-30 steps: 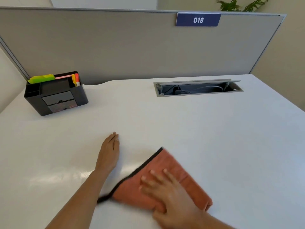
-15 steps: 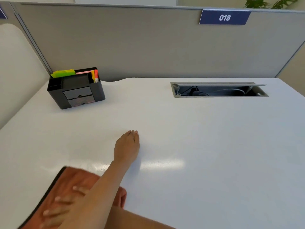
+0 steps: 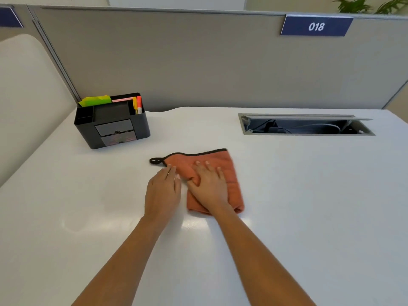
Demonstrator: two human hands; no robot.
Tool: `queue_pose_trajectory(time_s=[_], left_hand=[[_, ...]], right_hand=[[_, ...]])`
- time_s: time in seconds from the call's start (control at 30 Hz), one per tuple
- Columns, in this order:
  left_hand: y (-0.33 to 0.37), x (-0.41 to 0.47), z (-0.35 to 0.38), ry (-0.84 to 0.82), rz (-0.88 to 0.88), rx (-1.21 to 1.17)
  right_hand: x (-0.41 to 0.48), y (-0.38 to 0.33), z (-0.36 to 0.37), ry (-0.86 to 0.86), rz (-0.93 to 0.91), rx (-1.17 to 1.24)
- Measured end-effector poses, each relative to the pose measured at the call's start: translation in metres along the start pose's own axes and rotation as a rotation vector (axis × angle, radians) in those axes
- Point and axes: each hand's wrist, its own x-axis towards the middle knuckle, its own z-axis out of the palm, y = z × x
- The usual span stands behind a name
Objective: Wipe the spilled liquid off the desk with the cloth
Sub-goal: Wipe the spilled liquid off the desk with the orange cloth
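Head view: our right hand (image 3: 208, 186) lies flat on the folded orange cloth (image 3: 229, 171) mid-desk (image 3: 309, 195). Left hand (image 3: 163, 191) rests flat beside it; bare top rightward.

A grey partition panel (image 3: 198, 58) closes the far side from 10 to 2 o'clock, carrying a blue sign (image 3: 316, 26) reading 018 at 1 o'clock. A cream wall (image 3: 26, 89) stands at 9 o'clock. Plant leaves (image 3: 362, 5) show above the panel at 2 o'clock. Lighting is even and soft.

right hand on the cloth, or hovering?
Touching. The head view shows the right hand flat on the orange cloth, fingers spread, with folds bunched at the thumb.
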Motion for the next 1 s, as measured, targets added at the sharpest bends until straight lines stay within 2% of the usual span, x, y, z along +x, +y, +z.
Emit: queue_pose_trajectory(time_s=[0.07,0.2,0.3,0.33,0.4,0.47,0.57,0.63,0.73,0.8,0.93,1.0], left_hand=[[-0.005,-0.001,0.007,-0.053,-0.086,-0.079],[0.002,0.001,0.012,-0.071,-0.182,-0.315],[0.015,0.008,0.011,-0.103,-0.281,-0.392],[0.02,0.011,0.01,-0.119,-0.323,-0.422],[0.028,0.019,0.009,-0.151,-0.415,-0.501],[0.035,0.026,0.009,-0.202,-0.499,-0.589],[0.043,0.034,0.013,-0.245,-0.618,-0.744],[0.048,0.04,0.016,-0.254,-0.697,-0.794],[0.048,0.047,0.02,-0.273,-0.779,-0.862],[0.048,0.049,0.02,-0.31,-0.825,-0.992],[0.056,0.046,0.016,-0.462,-0.842,-1.2],[0.061,0.046,0.017,-0.472,-0.826,-1.264]], right_hand=[[-0.06,0.023,0.023,0.048,0.233,0.036],[-0.075,0.043,0.028,0.066,0.184,0.034],[-0.085,0.041,0.021,0.018,0.203,0.176],[-0.086,0.045,0.016,0.045,0.245,0.265],[-0.082,0.05,0.001,0.207,0.368,0.406],[-0.078,0.059,-0.011,0.3,0.513,0.324],[-0.077,0.07,-0.02,0.225,0.69,0.187],[-0.077,0.073,-0.023,0.143,0.742,0.204],[-0.074,0.081,-0.021,0.078,0.794,0.291],[-0.072,0.088,-0.024,0.059,0.816,0.382],[-0.07,0.095,-0.032,0.089,0.723,0.446],[-0.07,0.099,-0.04,0.144,0.672,0.427]])
